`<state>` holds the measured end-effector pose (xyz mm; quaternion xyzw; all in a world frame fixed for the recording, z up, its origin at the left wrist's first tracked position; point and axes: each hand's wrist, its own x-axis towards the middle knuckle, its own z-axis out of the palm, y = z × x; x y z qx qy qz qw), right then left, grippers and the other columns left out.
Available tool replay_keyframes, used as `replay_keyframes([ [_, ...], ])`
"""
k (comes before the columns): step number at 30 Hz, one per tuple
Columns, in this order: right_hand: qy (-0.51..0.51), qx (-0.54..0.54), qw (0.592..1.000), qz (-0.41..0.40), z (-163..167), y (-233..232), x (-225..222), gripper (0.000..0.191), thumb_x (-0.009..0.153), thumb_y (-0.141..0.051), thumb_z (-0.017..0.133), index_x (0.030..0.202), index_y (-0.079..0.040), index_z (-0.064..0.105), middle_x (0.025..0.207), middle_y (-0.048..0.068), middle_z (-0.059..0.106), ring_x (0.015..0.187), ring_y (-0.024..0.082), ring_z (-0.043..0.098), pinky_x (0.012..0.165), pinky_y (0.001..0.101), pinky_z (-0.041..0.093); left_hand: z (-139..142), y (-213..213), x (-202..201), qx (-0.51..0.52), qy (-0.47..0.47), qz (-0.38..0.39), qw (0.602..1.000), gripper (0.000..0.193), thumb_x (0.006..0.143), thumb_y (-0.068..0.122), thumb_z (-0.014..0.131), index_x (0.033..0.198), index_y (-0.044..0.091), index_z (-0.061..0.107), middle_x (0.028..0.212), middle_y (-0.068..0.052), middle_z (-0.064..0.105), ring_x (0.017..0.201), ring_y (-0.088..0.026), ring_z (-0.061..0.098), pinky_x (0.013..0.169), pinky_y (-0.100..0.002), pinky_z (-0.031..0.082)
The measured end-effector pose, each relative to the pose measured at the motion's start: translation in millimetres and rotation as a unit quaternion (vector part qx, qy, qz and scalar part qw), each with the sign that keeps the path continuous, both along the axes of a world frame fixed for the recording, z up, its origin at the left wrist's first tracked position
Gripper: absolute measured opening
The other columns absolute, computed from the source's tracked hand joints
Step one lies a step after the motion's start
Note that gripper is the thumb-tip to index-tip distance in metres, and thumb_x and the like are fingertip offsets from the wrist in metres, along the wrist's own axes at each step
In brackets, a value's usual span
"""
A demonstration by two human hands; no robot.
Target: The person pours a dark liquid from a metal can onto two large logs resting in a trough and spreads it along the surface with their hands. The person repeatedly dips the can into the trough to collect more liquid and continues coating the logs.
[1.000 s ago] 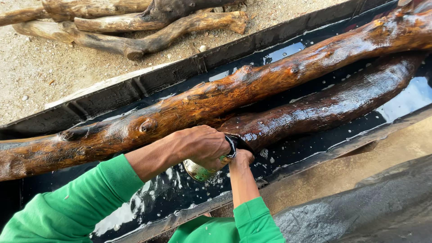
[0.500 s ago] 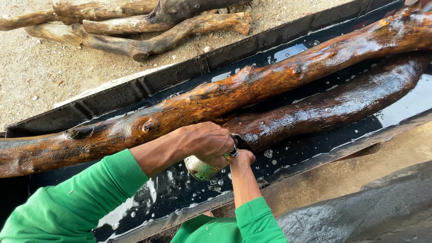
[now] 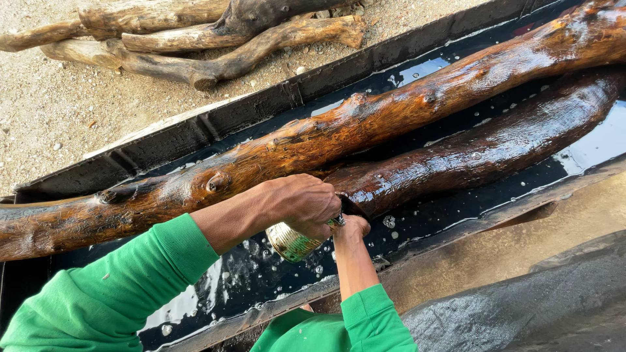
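While both hands (image 3: 306, 205) clasp brass cup (image 3: 292, 242), wet logs (image 3: 365, 127)

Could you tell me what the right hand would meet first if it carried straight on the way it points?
Probably the near end of the darker wet log, just beyond the right hand; depth is unclear.

Across the frame's middle, the long wet log (image 3: 339, 140) glowed orange-brown with dark streaks; the shorter log (image 3: 482, 153) below it was darker reddish-brown. The trough (image 3: 215, 127) was black. At lower left, sleeves (image 3: 98, 293) were bright green; the can (image 3: 293, 242) shone greenish-gold, ribbed.
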<state>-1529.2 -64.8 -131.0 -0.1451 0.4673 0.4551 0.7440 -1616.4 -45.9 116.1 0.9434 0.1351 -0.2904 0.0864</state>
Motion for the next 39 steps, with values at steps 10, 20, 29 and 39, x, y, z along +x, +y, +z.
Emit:
replay_keyframes([
  [10, 0.001, 0.014, 1.000, 0.002, 7, 1, -1, 0.062, 0.103, -0.030, 0.010, 0.140, -0.001, 0.049, 0.150, 0.016, 0.055, 0.133, 0.024, 0.054, 0.107, 0.0273, 0.039, 8, 5, 4, -0.002, 0.000, 0.000, 1.000, 0.031, 0.080, 0.029, 0.060, 0.072, 0.002, 0.074, 0.055, -0.011, 0.062, 0.046, -0.023, 0.056, 0.045, -0.043, 0.051],
  [20, 0.002, 0.030, 1.000, 0.011, 8, 3, -6, 0.062, 0.103, -0.028, 0.007, 0.138, 0.000, 0.049, 0.149, 0.016, 0.056, 0.132, 0.022, 0.055, 0.106, 0.0240, 0.040, 8, 5, 14, -0.004, 0.008, -0.016, 1.000, 0.036, 0.079, 0.032, 0.059, 0.067, 0.001, 0.072, 0.054, -0.011, 0.061, 0.046, -0.024, 0.054, 0.043, -0.044, 0.048],
  [29, 0.002, 0.045, 0.999, -0.025, 9, 8, -11, 0.059, 0.104, -0.034, 0.015, 0.139, -0.004, 0.052, 0.152, 0.012, 0.052, 0.138, 0.022, 0.049, 0.110, 0.0317, 0.038, 8, 6, 9, -0.012, -0.006, 0.006, 1.000, 0.029, 0.074, 0.031, 0.062, 0.066, 0.004, 0.071, 0.052, -0.010, 0.059, 0.045, -0.023, 0.051, 0.043, -0.043, 0.045],
  [39, -0.028, -0.003, 0.999, 0.040, 5, -6, -5, 0.061, 0.103, -0.047, 0.025, 0.148, -0.014, 0.050, 0.158, 0.012, 0.045, 0.147, 0.032, 0.040, 0.119, 0.0555, 0.029, -61, -5, -120, -0.061, -0.209, 0.173, 0.960, 0.035, 0.096, 0.034, 0.058, 0.073, 0.007, 0.057, 0.057, -0.013, 0.058, 0.049, -0.030, 0.056, 0.052, -0.047, 0.049],
])
